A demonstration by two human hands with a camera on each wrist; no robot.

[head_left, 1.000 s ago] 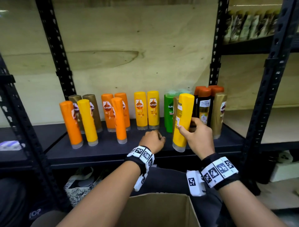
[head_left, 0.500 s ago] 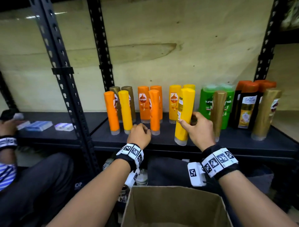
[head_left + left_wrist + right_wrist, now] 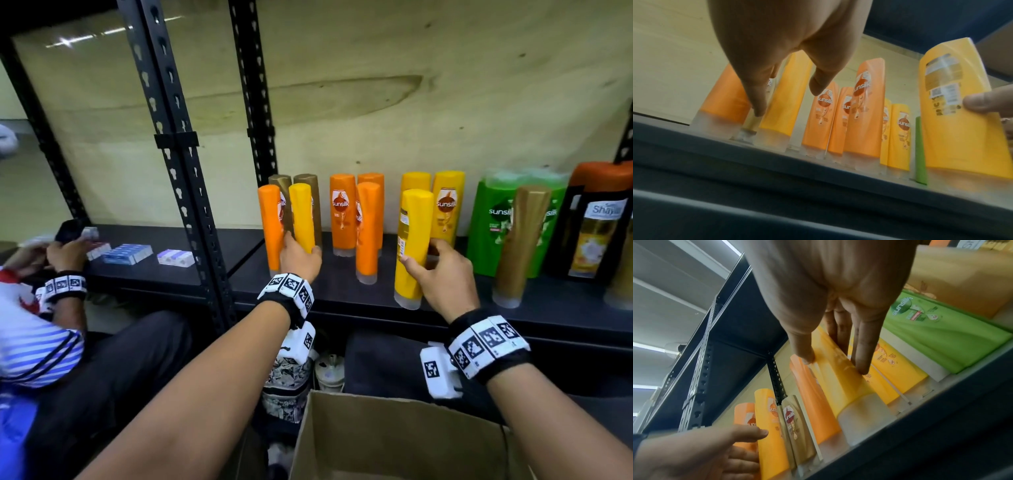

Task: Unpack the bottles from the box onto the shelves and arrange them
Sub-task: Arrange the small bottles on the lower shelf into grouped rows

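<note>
Sunsilk bottles stand in rows on the black shelf [image 3: 342, 291]. My right hand [image 3: 418, 253] grips a yellow bottle [image 3: 412, 246] that stands slightly tilted near the shelf's front edge. In the right wrist view, the right hand [image 3: 834, 363] has its thumb on one side of this yellow bottle [image 3: 840, 378] and its fingers on the other. My left hand [image 3: 303, 243] reaches with straight fingers around a smaller yellow bottle [image 3: 301, 216], beside an orange bottle [image 3: 270, 226]. In the left wrist view, the left hand [image 3: 787, 100] straddles it, and no firm grip shows. The cardboard box [image 3: 394, 435] sits open below.
Green bottles [image 3: 489, 222], a gold bottle [image 3: 520, 240] and dark bottles [image 3: 596, 226] fill the shelf's right. Black uprights [image 3: 191, 192] divide the racks. On the left shelf lie small blue boxes [image 3: 126, 253], next to another person's hand [image 3: 65, 253].
My left hand has left its fist near the shelf's middle, moved left and spread around the front yellow bottle. The right hand keeps its yellow bottle. The head view has swung left.
</note>
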